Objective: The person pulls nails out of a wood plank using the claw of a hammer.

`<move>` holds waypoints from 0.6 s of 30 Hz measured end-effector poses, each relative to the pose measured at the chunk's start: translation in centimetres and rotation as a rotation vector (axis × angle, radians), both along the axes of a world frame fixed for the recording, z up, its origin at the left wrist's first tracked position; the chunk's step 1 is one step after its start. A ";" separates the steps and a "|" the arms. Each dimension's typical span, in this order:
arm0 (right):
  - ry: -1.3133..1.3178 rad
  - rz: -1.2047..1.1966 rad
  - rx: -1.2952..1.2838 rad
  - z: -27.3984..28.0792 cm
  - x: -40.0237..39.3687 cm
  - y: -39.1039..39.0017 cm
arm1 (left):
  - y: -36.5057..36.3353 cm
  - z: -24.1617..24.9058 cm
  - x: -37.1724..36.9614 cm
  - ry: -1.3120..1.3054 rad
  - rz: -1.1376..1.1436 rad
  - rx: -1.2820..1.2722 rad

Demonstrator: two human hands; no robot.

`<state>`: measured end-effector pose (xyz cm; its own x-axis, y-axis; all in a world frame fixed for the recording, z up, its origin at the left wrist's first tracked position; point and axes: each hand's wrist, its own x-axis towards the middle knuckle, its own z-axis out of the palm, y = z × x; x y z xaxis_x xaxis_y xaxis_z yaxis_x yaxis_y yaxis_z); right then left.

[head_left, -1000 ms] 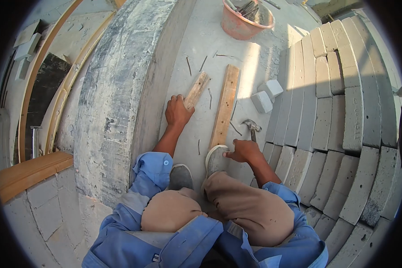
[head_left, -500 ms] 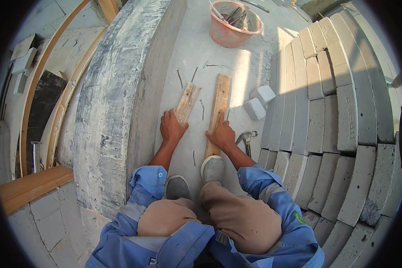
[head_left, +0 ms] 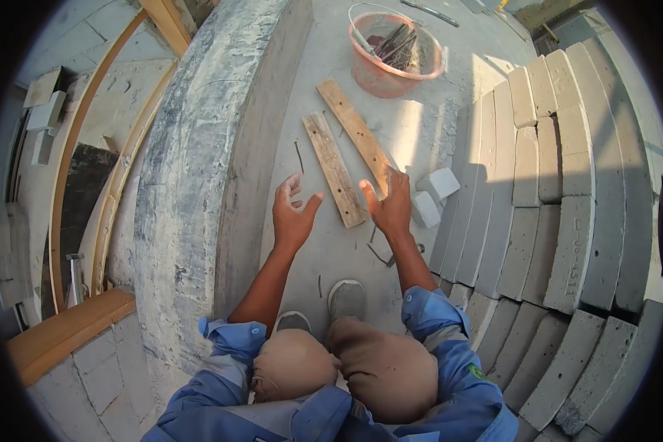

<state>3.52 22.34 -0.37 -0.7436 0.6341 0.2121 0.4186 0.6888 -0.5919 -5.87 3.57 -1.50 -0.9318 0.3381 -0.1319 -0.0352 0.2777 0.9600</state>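
Observation:
Two wooden strips lie on the concrete floor: a shorter, weathered strip, and a longer strip slanting beyond it. My left hand hovers to the left of the shorter strip, fingers spread, holding nothing. At the near end of the longer strip is my right hand, its fingertips right at the wood and its thumb held apart. A long nail lies beyond my left hand, and another nail lies close to my shoes. The hammer is mostly hidden behind my right forearm.
An orange bucket with dark metal pieces stands ahead. Two pale block pieces sit right of my right hand. Stacked grey blocks line the right side; a thick concrete ledge runs along the left, with timber beyond.
Both strips have moved away from my feet and now slant the other way. My left hand has let go of the shorter strip, and my right hand has opened at the longer strip's end.

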 end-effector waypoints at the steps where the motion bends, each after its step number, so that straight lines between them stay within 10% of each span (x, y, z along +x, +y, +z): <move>1: -0.010 0.032 -0.133 -0.5 0.5 -1.3 | -0.8 0.6 0.5 -0.114 0.003 -0.049; 7: -0.699 0.277 -0.708 3.5 11.0 -8.6 | -8.8 8.2 5.9 -0.328 -0.365 -0.407; 18: -0.645 -0.304 -0.876 15.1 22.7 -12.9 | -7.6 19.8 11.5 -0.520 -0.579 -0.389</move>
